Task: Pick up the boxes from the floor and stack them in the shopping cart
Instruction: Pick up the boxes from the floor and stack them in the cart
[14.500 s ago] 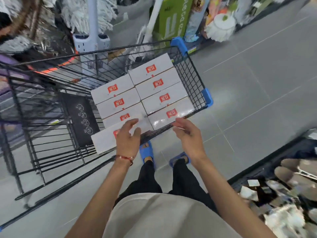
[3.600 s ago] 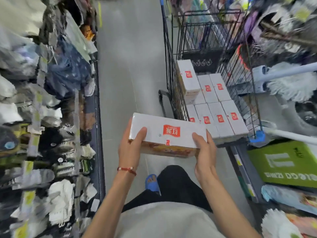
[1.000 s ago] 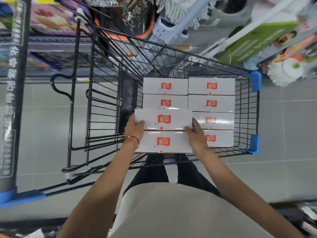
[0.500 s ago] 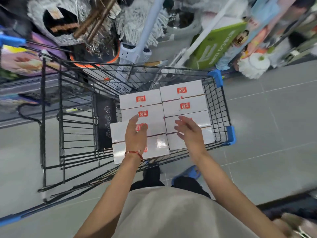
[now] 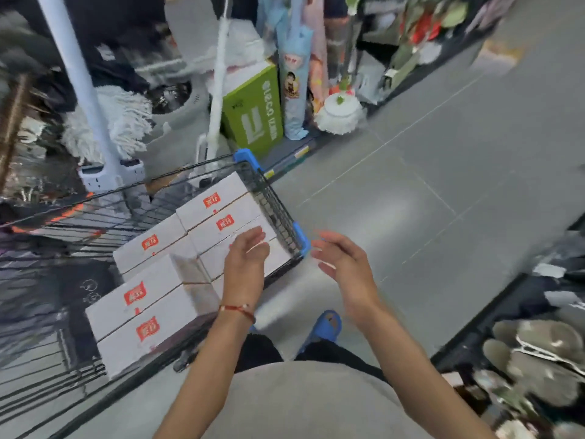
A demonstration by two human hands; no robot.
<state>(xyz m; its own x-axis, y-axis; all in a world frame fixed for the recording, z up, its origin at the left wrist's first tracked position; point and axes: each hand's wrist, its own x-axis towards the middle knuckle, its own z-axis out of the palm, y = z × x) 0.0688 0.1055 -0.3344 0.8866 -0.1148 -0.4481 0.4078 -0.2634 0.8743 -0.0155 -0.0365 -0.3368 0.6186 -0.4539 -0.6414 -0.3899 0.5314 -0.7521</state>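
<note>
Several white boxes with red labels lie in the black wire shopping cart point(image 5: 278, 204) at the left. A lower layer point(image 5: 218, 210) fills the far end, and two boxes point(image 5: 139, 308) sit on top of it at the near end. My left hand point(image 5: 247, 264), with a red string at the wrist, hovers over the lower boxes, fingers loosely extended, holding nothing. Out past the cart's blue corner, my right hand point(image 5: 342, 264) is in the air above the grey floor, fingers relaxed and empty. No box on the floor is in view.
Mops, a bucket and a green carton point(image 5: 253, 112) stand on the shelf base behind the cart. Grey tiled aisle floor point(image 5: 427, 191) stretches to the right. A low display of slippers point(image 5: 538, 353) lines the right edge. My blue slipper point(image 5: 326, 327) is below my hands.
Both hands have come off the top box and drawn back to the right, empty. The view has swung right, so the cart now sits further left.
</note>
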